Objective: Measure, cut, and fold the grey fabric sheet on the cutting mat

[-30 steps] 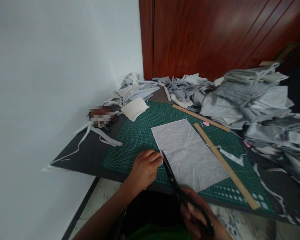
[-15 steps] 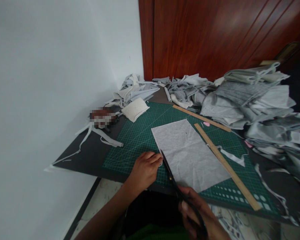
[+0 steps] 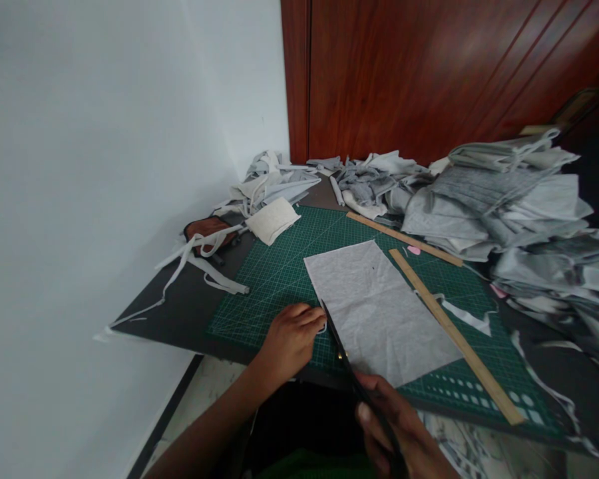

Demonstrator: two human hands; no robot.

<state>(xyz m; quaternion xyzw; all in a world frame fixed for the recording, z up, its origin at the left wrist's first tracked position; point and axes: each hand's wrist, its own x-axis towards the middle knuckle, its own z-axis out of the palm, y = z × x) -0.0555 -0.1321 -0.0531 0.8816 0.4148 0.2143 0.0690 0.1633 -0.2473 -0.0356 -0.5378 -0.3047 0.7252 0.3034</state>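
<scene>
A light grey rectangle of fabric (image 3: 374,299) lies flat on the green cutting mat (image 3: 274,266). My right hand (image 3: 394,422) is closed around the handles of black scissors (image 3: 347,362), whose blades point away from me along the fabric's left edge. The blades look closed or nearly so. At that same edge, by the scissor tips, my left hand (image 3: 292,339) is closed with fingers together on a thin pale strip (image 3: 322,327) of fabric, most of it hidden by the fingers.
Two wooden rulers (image 3: 454,336) (image 3: 404,238) lie on the mat. Piles of grey fabric (image 3: 479,199) stand at the back right. A brown pouch (image 3: 207,233) with pale strips and a cream folded cloth (image 3: 273,221) are at the left, near the white wall (image 3: 104,166).
The scissor blades have drawn closer together along the fabric edge, and the handles in my right hand have closed slightly. My left hand has stayed in place.
</scene>
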